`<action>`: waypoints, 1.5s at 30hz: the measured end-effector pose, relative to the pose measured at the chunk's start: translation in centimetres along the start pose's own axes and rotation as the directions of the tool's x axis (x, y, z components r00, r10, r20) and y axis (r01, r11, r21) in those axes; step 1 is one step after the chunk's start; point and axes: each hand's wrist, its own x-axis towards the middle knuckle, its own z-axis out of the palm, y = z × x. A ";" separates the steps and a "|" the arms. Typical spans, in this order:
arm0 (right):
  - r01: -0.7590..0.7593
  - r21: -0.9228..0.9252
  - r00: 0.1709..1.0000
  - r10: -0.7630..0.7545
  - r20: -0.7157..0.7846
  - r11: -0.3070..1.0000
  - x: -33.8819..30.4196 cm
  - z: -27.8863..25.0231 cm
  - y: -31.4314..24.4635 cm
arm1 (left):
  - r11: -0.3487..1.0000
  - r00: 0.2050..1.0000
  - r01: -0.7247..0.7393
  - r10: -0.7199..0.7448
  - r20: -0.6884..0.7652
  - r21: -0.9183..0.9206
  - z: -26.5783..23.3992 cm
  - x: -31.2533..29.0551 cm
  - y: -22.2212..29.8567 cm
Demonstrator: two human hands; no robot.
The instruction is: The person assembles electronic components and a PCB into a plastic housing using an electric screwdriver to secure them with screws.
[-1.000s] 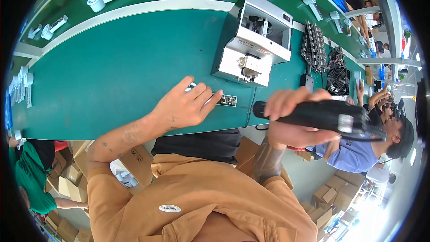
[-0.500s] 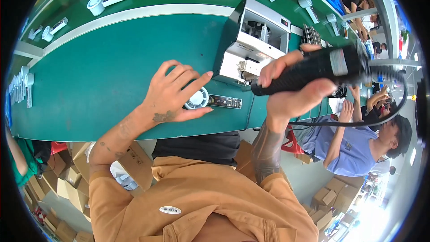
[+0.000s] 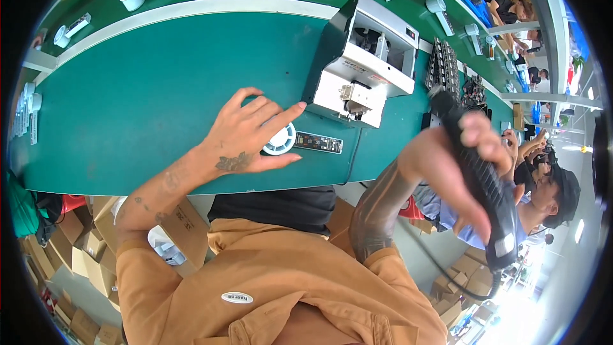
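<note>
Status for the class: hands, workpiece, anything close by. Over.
Left hand spread around round white end of device. Right hand gripping black corded tool. Device lying on table, circuit board exposed. Silver machine just beyond.

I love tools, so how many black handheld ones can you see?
1: the black handheld tool in the right grip. More may be hidden in the crowded background.

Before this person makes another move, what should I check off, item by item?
1. Black tool gripped in the right hand: ok.
2. Cord attached to the tool: ok.
3. Tool brought to the circuit board: not ok, it is off to the right.
4. Board's component side up: ok.
5. Left hand beside the white round piece: ok, fingers spread around it.
6. Left hand pressing firmly: cannot tell.
</note>
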 end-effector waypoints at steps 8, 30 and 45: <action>-0.152 0.148 0.987 0.157 -0.021 0.977 1.6 1.6 -1.7 | 1.000 1.000 0.016 -0.016 -0.004 -0.019 0.3 0.0 -0.3; -0.787 -0.032 0.612 0.787 0.074 0.615 -5.3 6.9 -2.3 | 0.999 0.998 0.035 -0.034 0.046 -0.020 0.6 0.7 -0.3; -0.815 -0.126 0.538 0.819 0.201 0.566 -7.9 6.5 -2.1 | 0.998 0.999 -0.004 0.002 -0.034 -0.057 1.5 0.6 -0.9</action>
